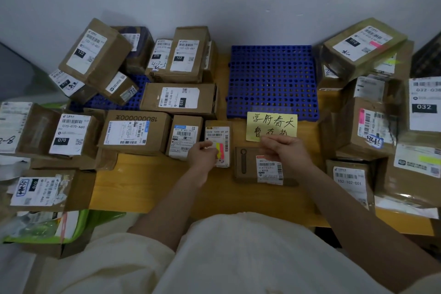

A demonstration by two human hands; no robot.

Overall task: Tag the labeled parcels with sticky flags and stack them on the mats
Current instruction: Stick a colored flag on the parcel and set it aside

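Sticky flags, yellow and pink, sit in a small pad pinched in the left hand, just left of the flat brown parcel on the yellow surface. The right hand hovers over that parcel's far edge, fingers curled together; whether they pinch a flag I cannot tell. Beyond the parcel lie a yellow note and a blue mat.
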